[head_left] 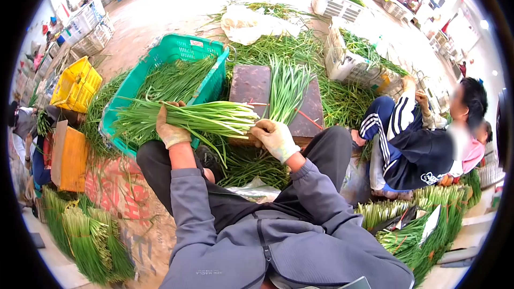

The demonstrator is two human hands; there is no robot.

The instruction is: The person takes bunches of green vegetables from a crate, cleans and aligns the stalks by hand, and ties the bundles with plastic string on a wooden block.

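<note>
My left hand [172, 126], in a pale glove with bare fingertips, is closed around a bunch of garlic chives [214, 115]. The pale cut ends point right and the green leaves hang to the left over a green crate [217, 77]. At the cut ends, my right hand [276, 139], also gloved, has its fingers pinched together; what is between them is too small to tell. Just beyond, a smaller bundle of chives [286, 93] lies on a dark wooden block [249, 83]. Red ties [309, 119] lie beside it on the block.
Loose chives [342, 96] cover the floor around the block. A person [428, 139] sits close on my right by a white crate [336, 56]. Finished bundles [91, 241] stand at lower left, more bundles [428, 225] at lower right. A yellow crate [77, 83] stands left.
</note>
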